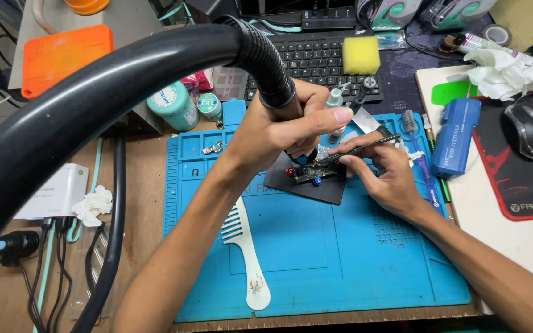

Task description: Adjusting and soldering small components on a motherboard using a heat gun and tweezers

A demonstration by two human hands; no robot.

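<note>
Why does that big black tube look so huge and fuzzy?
In the head view, the black hose runs close to the camera, so it looms large and soft-edged; the left hand, right hand and small circuit board look sharp; lighting is even, with a pale sheen along the hose.

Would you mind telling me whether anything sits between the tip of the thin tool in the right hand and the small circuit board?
Nothing visible does. The right hand holds the thin tool with its tip at the circuit board on the dark plate. The left hand grips the black hose just above, partly hiding the board's far edge.
</note>
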